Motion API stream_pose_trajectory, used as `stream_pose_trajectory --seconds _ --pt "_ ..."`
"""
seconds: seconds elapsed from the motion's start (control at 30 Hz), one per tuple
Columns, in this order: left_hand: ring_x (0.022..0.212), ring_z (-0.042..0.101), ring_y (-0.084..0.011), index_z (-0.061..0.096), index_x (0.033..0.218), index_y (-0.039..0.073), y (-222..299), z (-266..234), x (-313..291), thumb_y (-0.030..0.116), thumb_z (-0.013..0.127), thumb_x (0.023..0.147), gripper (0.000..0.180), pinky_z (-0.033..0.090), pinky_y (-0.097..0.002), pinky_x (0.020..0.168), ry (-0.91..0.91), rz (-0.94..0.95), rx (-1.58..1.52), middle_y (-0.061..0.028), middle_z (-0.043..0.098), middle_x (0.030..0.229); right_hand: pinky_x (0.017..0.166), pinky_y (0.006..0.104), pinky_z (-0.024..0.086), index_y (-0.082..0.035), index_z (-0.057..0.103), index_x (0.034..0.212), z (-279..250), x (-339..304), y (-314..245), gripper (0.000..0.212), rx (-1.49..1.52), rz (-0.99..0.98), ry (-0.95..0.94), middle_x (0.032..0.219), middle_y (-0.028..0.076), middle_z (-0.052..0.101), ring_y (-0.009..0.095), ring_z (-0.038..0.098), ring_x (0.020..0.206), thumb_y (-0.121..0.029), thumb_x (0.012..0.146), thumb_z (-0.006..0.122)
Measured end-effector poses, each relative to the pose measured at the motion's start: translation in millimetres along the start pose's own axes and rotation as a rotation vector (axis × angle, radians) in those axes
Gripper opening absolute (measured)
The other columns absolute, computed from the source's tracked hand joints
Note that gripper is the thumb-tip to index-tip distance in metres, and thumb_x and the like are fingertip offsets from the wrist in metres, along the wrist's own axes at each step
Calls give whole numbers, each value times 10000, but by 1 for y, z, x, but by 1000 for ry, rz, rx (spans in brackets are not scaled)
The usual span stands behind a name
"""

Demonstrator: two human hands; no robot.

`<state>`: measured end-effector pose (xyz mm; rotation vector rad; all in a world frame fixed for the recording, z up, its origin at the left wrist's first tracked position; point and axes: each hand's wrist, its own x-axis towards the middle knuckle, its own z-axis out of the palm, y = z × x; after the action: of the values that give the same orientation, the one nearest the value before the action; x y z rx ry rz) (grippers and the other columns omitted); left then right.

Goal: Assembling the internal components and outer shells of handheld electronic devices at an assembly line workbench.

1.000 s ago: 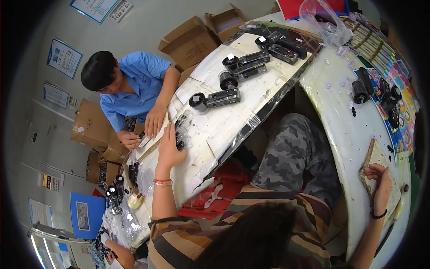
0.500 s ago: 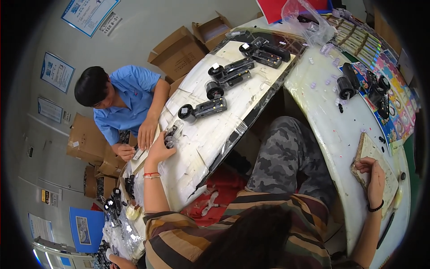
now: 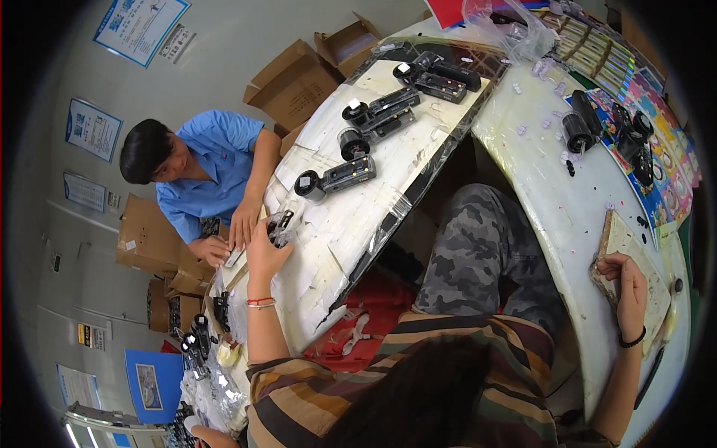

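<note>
My left hand [image 3: 267, 250] is stretched out over the white table [image 3: 351, 216], and its fingers [image 3: 278, 224] are curled around a small dark part in clear wrap [image 3: 281, 222], which sits at my fingertips on the side away from me. It is too small for me to tell its long axis. Just beyond it, up the table and to the right, lies a black cylinder-ended device [image 3: 336, 178], its long axis running across from lower left to upper right, near but apart from my fingers. My left hand is by far the nearer one to it. A co-worker's hand [image 3: 243, 222] rests just beside mine on the left, nearly touching. My right hand [image 3: 626, 287] is well apart, on the other table wing, with its fingers closed over the edge of a worn flat board [image 3: 624, 250].
</note>
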<state>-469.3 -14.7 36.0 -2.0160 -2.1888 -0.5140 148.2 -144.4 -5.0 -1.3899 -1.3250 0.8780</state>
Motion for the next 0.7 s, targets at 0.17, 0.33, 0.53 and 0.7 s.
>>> stream_pose_trajectory --seconds 0.17,0.33,0.53,0.7 --pt "878 593 -258 519 1105 27 -10 -10 -11 109 696 601 541 466 -330 798 92 -40 -130 -136 607 954 760 247 430 39 593 1016 6 3 -1 368 10 -25 -26 895 76 636 120 553 811 -232 997 345" --pt "896 562 -169 479 1147 5 14 -13 6 34 683 685 506 452 -290 815 256 42 -599 -69 559 1002 743 244 437 30 607 994 7 6 -8 326 51 -9 -13 885 67 635 116 561 801 -207 982 384" --pt "848 629 -221 609 992 -4 196 25 31 152 588 803 246 499 -333 752 -131 -186 -1818 -127 664 922 730 238 429 30 610 984 6 8 -9 337 42 -18 -20 854 61 630 114 561 792 -226 984 390" --pt "787 622 -250 598 896 39 354 90 68 232 641 777 230 514 -387 771 -727 -376 -2140 -116 654 857 773 274 473 51 613 958 5 4 -16 281 64 -16 -26 855 81 638 142 589 806 -173 966 444"
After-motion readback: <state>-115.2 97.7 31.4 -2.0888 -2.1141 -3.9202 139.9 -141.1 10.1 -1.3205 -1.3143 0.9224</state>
